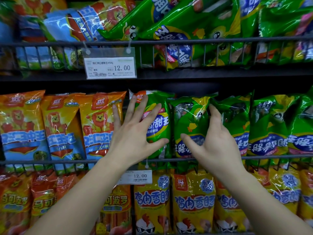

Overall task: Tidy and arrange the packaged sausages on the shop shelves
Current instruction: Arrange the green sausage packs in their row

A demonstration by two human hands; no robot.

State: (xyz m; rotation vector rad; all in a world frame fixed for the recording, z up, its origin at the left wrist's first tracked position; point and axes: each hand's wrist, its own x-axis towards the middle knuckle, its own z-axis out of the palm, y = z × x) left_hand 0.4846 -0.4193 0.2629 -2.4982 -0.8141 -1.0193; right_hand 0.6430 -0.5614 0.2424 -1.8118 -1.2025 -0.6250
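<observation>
On the middle shelf an upright green sausage pack (157, 126) stands right way up. My left hand (133, 131) lies spread over its left half, fingers apart, thumb under its label. Beside it on the right stands an upside-down green pack (189, 119). My right hand (215, 141) is open against that pack's right edge, with fingertips between it and the neighbouring green pack (235, 119) and the thumb across its front. Neither hand has a closed grip.
Orange lion packs (100, 122) fill the middle shelf's left side. More green packs (271, 126) stand upside down at right. A wire rail (50, 161) fronts the shelf. Green packs (177, 31) lie heaped on the top shelf above a price tag (110, 67). Yellow chicken-sausage packs (193, 200) stand below.
</observation>
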